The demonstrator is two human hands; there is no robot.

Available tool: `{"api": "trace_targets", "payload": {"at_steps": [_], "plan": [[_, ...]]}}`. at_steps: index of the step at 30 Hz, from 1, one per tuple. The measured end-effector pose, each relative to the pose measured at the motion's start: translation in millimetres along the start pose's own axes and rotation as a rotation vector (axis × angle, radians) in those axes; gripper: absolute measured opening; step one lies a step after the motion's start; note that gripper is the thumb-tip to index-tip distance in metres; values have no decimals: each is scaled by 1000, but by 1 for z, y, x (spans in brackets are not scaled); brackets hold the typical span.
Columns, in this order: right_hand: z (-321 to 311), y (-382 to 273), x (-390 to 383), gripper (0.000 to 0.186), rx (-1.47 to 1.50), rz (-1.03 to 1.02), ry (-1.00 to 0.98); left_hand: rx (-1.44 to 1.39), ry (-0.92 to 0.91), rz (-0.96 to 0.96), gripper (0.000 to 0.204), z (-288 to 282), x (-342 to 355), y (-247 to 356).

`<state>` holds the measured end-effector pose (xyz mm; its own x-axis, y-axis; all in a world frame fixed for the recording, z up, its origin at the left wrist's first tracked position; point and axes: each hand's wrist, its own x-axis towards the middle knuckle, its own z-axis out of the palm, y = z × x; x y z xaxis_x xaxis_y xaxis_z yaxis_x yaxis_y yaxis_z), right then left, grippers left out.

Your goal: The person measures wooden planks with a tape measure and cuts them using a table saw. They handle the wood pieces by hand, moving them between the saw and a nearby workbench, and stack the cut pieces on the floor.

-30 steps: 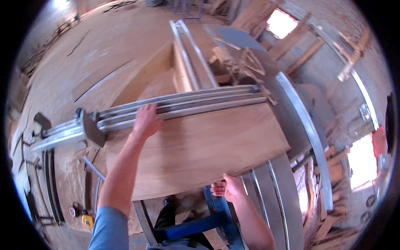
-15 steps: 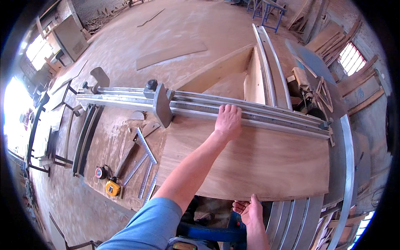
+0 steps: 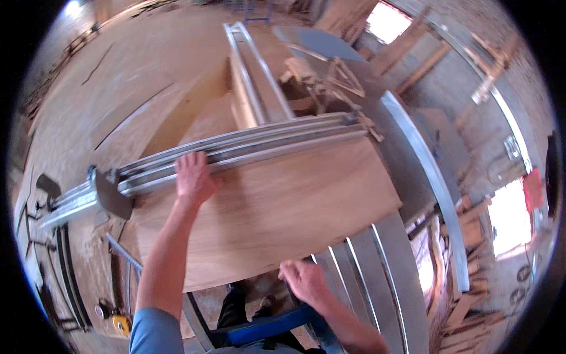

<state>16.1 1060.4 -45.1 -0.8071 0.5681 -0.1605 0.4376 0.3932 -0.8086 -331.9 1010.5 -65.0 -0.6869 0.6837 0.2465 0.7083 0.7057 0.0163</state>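
- Broadly, the dusty floor point(image 3: 147, 59) fills the upper left of the frame, a thin flat sheet point(image 3: 127, 115) lying on it.
- A grey worktop point(image 3: 410, 177) shows right of centre, next to the right end of the board.
- The wooden board point(image 3: 283, 206), the largest piece within reach, lies flat across the middle of the frame, tilted so its right end sits higher.
- A ribbed metal fence point(image 3: 265, 140) runs along the board's far edge, rising from left to right; a grey plate point(image 3: 112, 197) stands upright across its left part.
- A long silver strip point(image 3: 435, 183) curves down the right side of the frame.
- A blue bar point(image 3: 265, 330) crosses at the lower middle, below the board's near edge.
- The left hand point(image 3: 196, 177), left of centre, is spread fairly flat, fingertips on the fence and palm over the board.
- The right hand point(image 3: 303, 280), lower middle, is narrow, its fingers curled just beside the board's near edge; whether it touches or holds anything I cannot tell.
- A slim ruler point(image 3: 122, 251) slants at the lower left.
- A yellow tape measure point(image 3: 121, 323) lies below it.
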Motion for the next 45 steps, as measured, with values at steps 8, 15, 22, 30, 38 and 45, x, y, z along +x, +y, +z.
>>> {"api": "trace_targets", "payload": {"at_steps": [8,15,22,30,38,45], "plan": [[-59,66,82,51,-707,-217,324,-71,-8,-14,72,-4,1,18],[-59,64,90,62,-669,-205,354,-99,107,59,66,-2,18,53],[-55,73,95,63,-666,-196,364,-107,-34,-5,60,-1,25,54],[-52,73,97,61,-623,-201,373,-71,-40,-20,59,1,28,49],[-50,74,101,61,-611,-199,367,-73,-53,-36,58,2,30,46],[-49,75,104,60,-604,-197,365,-101,-73,-50,56,2,33,44]]}}
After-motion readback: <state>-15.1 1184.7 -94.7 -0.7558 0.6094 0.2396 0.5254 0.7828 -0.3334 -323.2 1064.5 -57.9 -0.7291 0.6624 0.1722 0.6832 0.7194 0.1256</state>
